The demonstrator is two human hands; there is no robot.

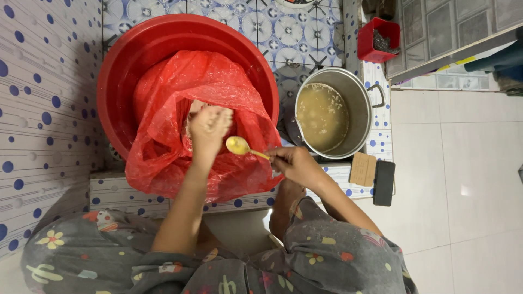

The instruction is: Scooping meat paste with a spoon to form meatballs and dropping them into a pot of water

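Note:
A large red basin [131,60] stands on a tiled ledge, lined with a crumpled red plastic bag [218,81]. My left hand [208,128] reaches into the bag's opening, fingers closed around pale food that is mostly hidden. My right hand [294,163] grips the handle of a yellow spoon [239,146], whose bowl carries a pale paste and hovers beside my left hand over the bag. To the right sits a metal pot [362,117] holding a beige, soupy mixture [321,117].
A small red container [378,39] stands at the back right of the ledge. A brown card [363,169] and a black phone [383,183] lie at the ledge's near right corner. White floor tiles spread to the right; a dotted tiled wall rises on the left.

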